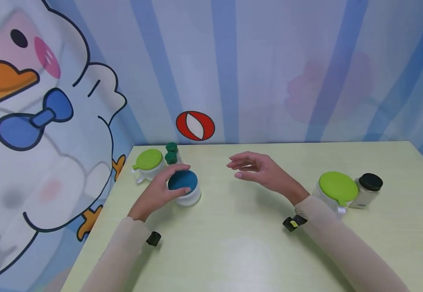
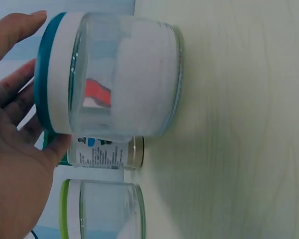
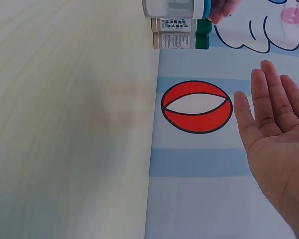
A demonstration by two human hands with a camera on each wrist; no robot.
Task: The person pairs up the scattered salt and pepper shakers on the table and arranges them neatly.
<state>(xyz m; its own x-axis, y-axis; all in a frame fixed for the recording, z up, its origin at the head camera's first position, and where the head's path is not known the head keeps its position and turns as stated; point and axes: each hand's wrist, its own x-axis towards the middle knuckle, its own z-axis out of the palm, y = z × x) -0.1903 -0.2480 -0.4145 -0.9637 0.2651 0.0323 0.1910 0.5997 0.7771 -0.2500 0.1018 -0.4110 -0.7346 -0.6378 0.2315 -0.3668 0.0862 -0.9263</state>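
A glass jar of white contents with a blue lid [image 1: 183,181] stands on the table, also large in the left wrist view [image 2: 124,74]. Around its lid is my left hand [image 1: 156,192], thumb on the near side and fingers on the far side; the thumb tip in the left wrist view lies just above the lid's edge, and firm contact cannot be told. My right hand [image 1: 262,170] hovers over the table to the right of the jar, fingers loosely extended and holding nothing; its palm shows in the right wrist view [image 3: 279,134].
Behind the jar stand a green-lidded jar [image 1: 149,159] and two small green-capped bottles [image 1: 171,157]. Near the right forearm are another green-lidded jar [image 1: 338,186] and a black-capped bottle [image 1: 370,182]. A printed backdrop [image 1: 262,73] rises behind the table [image 1: 226,243].
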